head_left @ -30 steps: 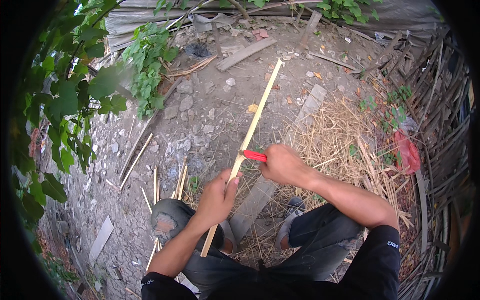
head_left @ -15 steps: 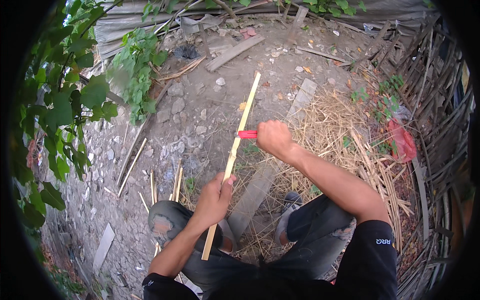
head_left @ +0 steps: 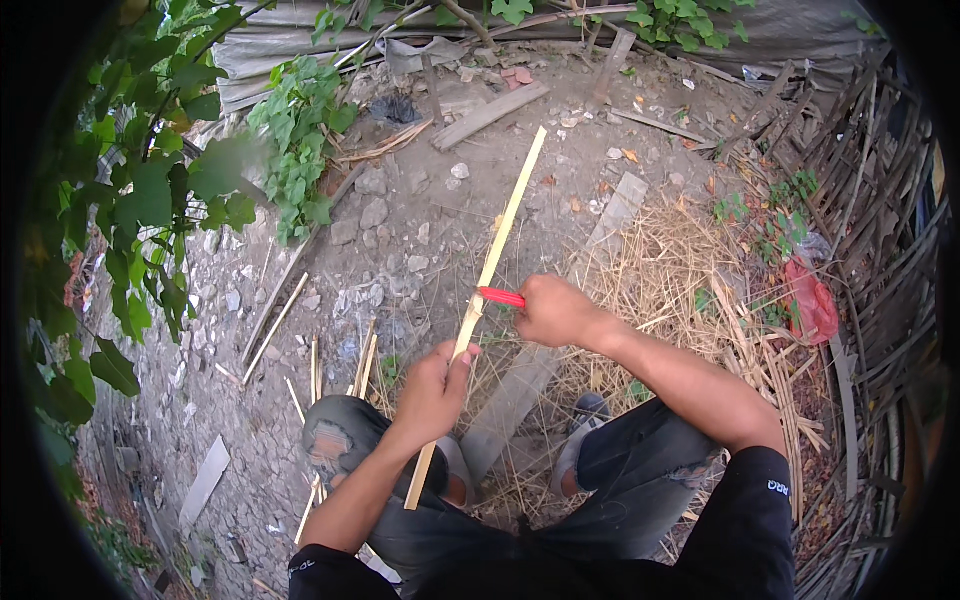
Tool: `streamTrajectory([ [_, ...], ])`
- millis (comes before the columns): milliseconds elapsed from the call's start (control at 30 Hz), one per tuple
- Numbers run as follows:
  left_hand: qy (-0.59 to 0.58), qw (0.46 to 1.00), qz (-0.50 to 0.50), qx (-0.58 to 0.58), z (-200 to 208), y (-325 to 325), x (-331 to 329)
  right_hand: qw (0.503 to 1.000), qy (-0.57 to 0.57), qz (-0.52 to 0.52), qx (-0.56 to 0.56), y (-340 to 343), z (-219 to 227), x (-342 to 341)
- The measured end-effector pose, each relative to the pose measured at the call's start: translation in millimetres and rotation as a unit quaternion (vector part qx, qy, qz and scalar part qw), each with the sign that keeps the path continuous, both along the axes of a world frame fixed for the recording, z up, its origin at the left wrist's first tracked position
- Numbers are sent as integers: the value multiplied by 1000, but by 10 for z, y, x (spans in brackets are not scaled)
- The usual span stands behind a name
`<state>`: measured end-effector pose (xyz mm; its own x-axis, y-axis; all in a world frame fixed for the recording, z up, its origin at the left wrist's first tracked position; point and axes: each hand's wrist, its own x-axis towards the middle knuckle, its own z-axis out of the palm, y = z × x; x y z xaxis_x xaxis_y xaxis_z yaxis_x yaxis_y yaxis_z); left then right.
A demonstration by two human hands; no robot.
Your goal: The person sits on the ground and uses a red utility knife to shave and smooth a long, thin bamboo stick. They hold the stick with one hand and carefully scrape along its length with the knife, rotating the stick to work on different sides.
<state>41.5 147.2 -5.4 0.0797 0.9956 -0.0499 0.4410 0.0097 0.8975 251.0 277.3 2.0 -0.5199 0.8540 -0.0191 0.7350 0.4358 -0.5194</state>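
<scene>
Stony bare ground [head_left: 400,215] meets a grey tarp [head_left: 300,60] at its far edge in the head view, and above it the left hand [head_left: 432,390] grasps a pale bamboo strip [head_left: 515,205] slanting from the left thigh [head_left: 385,490] toward the tarp, seemingly to steady it, while the right hand [head_left: 555,310] clenches a red-handled knife [head_left: 502,297] against the strip beyond those fingers, likely keeping the blade off them. Dry straw-like slivers [head_left: 660,270] and stacked sticks [head_left: 880,200] crowd the ground's right edge; 1 weathered board [head_left: 515,400] lies underneath, and a leafy vine [head_left: 150,190] overhangs the left edge, apart from both hands.
</scene>
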Motion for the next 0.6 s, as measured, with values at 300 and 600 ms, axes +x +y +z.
streamTrajectory([
  [300, 51, 999, 14, 8, 42, 28, 88, 998, -49, -31, -6, -124, 69, -51],
  [600, 93, 996, -4, 10, -74, 40, 82, 979, -152, -40, 127, 150, -232, -56],
])
